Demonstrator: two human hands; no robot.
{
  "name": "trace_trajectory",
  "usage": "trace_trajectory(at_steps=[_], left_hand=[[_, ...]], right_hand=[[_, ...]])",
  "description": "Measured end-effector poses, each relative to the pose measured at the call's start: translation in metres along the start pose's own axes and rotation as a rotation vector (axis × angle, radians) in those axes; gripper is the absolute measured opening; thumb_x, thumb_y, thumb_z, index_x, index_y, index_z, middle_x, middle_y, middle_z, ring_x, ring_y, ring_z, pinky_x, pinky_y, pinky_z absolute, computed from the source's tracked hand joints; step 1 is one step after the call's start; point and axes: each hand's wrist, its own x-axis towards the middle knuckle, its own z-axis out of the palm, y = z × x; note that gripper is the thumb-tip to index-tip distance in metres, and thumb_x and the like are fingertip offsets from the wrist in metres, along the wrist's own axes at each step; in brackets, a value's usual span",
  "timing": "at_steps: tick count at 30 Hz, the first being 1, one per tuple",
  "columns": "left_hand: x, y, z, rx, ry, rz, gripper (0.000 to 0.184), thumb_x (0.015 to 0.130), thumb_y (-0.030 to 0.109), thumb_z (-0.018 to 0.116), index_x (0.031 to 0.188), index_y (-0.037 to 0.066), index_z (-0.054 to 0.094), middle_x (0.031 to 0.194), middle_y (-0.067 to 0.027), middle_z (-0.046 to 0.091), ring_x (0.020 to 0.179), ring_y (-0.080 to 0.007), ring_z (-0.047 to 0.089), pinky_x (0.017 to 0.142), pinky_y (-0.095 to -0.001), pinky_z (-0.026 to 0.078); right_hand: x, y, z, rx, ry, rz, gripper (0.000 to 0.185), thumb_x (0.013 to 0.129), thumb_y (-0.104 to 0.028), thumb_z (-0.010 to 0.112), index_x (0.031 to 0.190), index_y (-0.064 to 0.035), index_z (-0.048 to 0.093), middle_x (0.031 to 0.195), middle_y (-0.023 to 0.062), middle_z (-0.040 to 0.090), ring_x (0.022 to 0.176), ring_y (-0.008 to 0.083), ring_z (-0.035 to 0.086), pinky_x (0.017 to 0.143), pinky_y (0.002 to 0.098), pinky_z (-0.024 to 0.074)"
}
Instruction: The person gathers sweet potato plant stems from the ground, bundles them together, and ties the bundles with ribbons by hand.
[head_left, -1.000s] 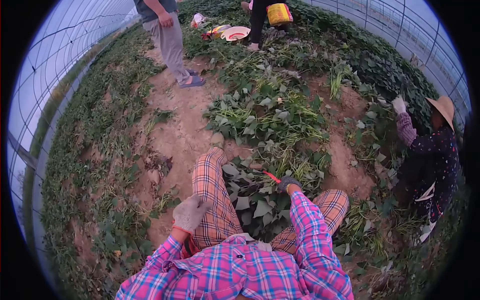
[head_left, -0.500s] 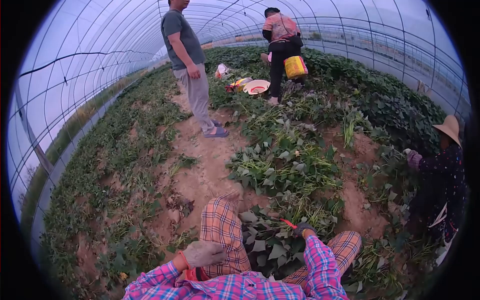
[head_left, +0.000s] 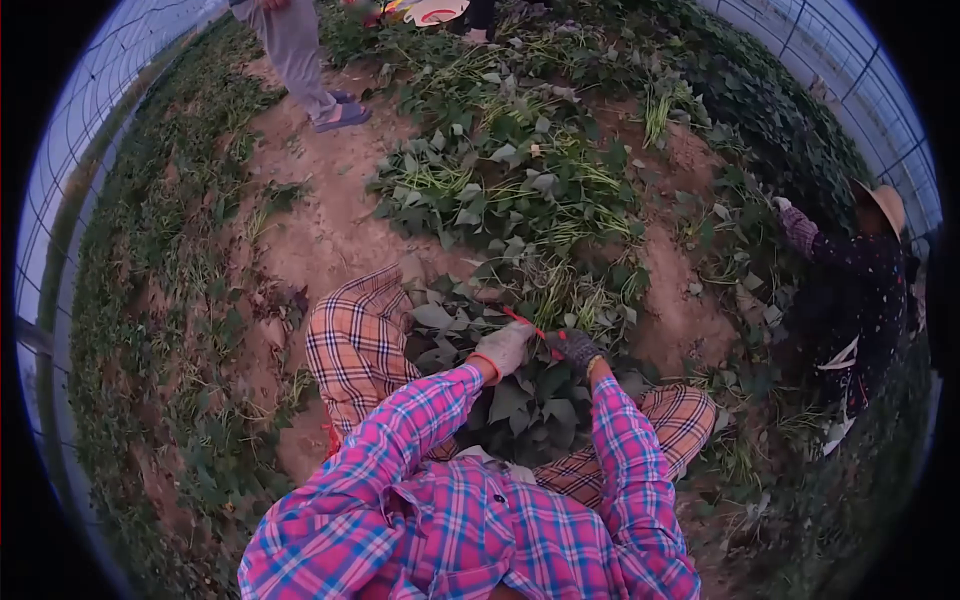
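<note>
My left hand (head_left: 505,347), in a pale knit glove with an orange cuff, is reached forward over the leaves, its fingers closed at a thin red strip (head_left: 541,333). Close beside it on the right, my right hand (head_left: 576,350) wears a dark glove and grips the other end of that strip. Whether the strip is a tie or a tool does not show. Cut green vines (head_left: 570,300) lie just beyond both hands. Broad dark leaves (head_left: 520,400) fill the gap between my knees and hide part of the ground under my wrists.
A person in grey trousers (head_left: 292,60) stands ahead on the left on a bare soil path (head_left: 325,200). Another person in a straw hat (head_left: 880,212) crouches at the right among vines. A pale hat (head_left: 432,10) lies at the top edge. Vine heaps (head_left: 480,185) lie ahead.
My view has tipped downward. My left hand has moved from beside my knee forward and right to the red strip. My right hand has come closer to it, still holding the strip.
</note>
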Motion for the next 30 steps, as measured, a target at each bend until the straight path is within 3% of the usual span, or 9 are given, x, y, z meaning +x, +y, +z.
trace_trajectory(at_steps=[9, 17, 19, 21, 22, 23, 26, 28, 30], left_hand=[[0.02, 0.011, -0.015, 0.179, -0.049, -0.059, 0.018, 0.077, 0.018, 0.057, 0.092, 0.011, 0.052, 0.087, -0.0112, 0.053, 0.076, -0.0296, 0.059, 0.06, -0.0418, 0.048], [0.039, -0.001, -0.007, 0.179, -0.049, -0.085, 0.017, 0.08, 0.021, 0.056, 0.092, 0.01, 0.052, 0.084, -0.0145, 0.055, 0.074, -0.0292, 0.06, 0.057, -0.0399, 0.048], [0.042, -0.014, -0.002, 0.144, 0.02, -0.089, 0.017, 0.081, 0.021, 0.055, 0.093, 0.01, 0.053, 0.082, -0.0151, 0.055, 0.073, -0.0281, 0.06, 0.056, -0.039, 0.048], [0.046, -0.03, -0.004, -0.377, -0.004, -0.544, 0.015, 0.083, 0.021, 0.052, 0.092, 0.01, 0.056, 0.074, -0.0109, 0.057, 0.066, -0.0257, 0.06, 0.051, -0.039, 0.045], [0.043, -0.038, -0.01, -1.038, -0.063, -0.684, 0.02, 0.083, 0.024, 0.052, 0.092, 0.006, 0.055, 0.063, -0.0079, 0.054, 0.055, -0.0193, 0.056, 0.049, -0.034, 0.042], [0.043, -0.039, -0.01, -1.034, -0.058, -0.686, 0.02, 0.083, 0.024, 0.052, 0.092, 0.006, 0.055, 0.063, -0.0079, 0.054, 0.055, -0.0193, 0.056, 0.049, -0.034, 0.042], [0.046, -0.022, -0.026, -0.683, -0.181, -0.665, 0.026, 0.081, 0.025, 0.055, 0.091, 0.001, 0.056, 0.062, -0.007, 0.054, 0.051, -0.0175, 0.053, 0.048, -0.0319, 0.041], [0.042, -0.032, -0.019, -0.641, -0.232, -0.601, 0.026, 0.081, 0.024, 0.055, 0.092, 0.0, 0.056, 0.067, -0.0075, 0.055, 0.057, -0.0181, 0.056, 0.052, -0.032, 0.044], [0.042, -0.031, -0.021, -0.611, -0.287, -0.536, 0.027, 0.081, 0.023, 0.056, 0.092, -0.001, 0.057, 0.072, -0.0079, 0.057, 0.063, -0.0186, 0.059, 0.056, -0.032, 0.046]], right_hand=[[0.015, -0.003, 0.009, 0.591, -0.013, 0.053, 0.033, 0.087, -0.034, 0.058, 0.073, -0.0048, 0.059, 0.06, 0.0034, 0.055, 0.059, 0.0132, 0.049, 0.057, 0.03, 0.04], [0.013, 0.001, 0.008, 0.646, 0.031, -0.031, 0.029, 0.09, -0.03, 0.053, 0.078, -0.0048, 0.06, 0.064, 0.0019, 0.056, 0.059, 0.0127, 0.049, 0.058, 0.0287, 0.04], [0.009, 0.002, 0.004, 0.571, 0.132, 0.169, 0.03, 0.092, -0.031, 0.048, 0.084, -0.0057, 0.062, 0.065, 0.0022, 0.056, 0.062, 0.0121, 0.05, 0.06, 0.0282, 0.0404], [0.008, 0.003, 0.002, 0.497, 0.169, 0.214, 0.031, 0.093, -0.032, 0.045, 0.092, -0.0061, 0.062, 0.069, 0.0025, 0.058, 0.064, 0.0118, 0.05, 0.061, 0.0277, 0.041], [0.007, 0.002, 0.003, 0.43, 0.205, 0.261, 0.033, 0.094, -0.032, 0.042, 0.099, -0.0064, 0.062, 0.073, 0.0028, 0.06, 0.066, 0.0115, 0.051, 0.063, 0.0273, 0.0416], [0.008, 0.012, 0.01, 0.433, 0.202, 0.256, 0.033, 0.094, -0.032, 0.042, 0.099, -0.0064, 0.062, 0.073, 0.0028, 0.06, 0.066, 0.0115, 0.051, 0.063, 0.0273, 0.0416], [0.016, 0.029, 0.026, -0.624, 0.651, -0.624, 0.037, 0.095, -0.034, 0.04, 0.112, -0.007, 0.059, 0.086, 0.0042, 0.062, 0.074, 0.0107, 0.054, 0.068, 0.0251, 0.0435], [0.009, -0.01, 0.005, 0.429, 0.075, 0.028, 0.039, 0.094, -0.034, 0.041, 0.12, -0.0073, 0.054, 0.103, 0.009, 0.061, 0.087, 0.0169, 0.058, 0.078, 0.0276, 0.0449], [0.009, -0.024, 0.004, 0.398, 0.085, 0.01, 0.039, 0.094, -0.034, 0.041, 0.121, -0.0084, 0.053, 0.11, 0.0107, 0.059, 0.096, 0.0213, 0.057, 0.084, 0.0299, 0.0431]])
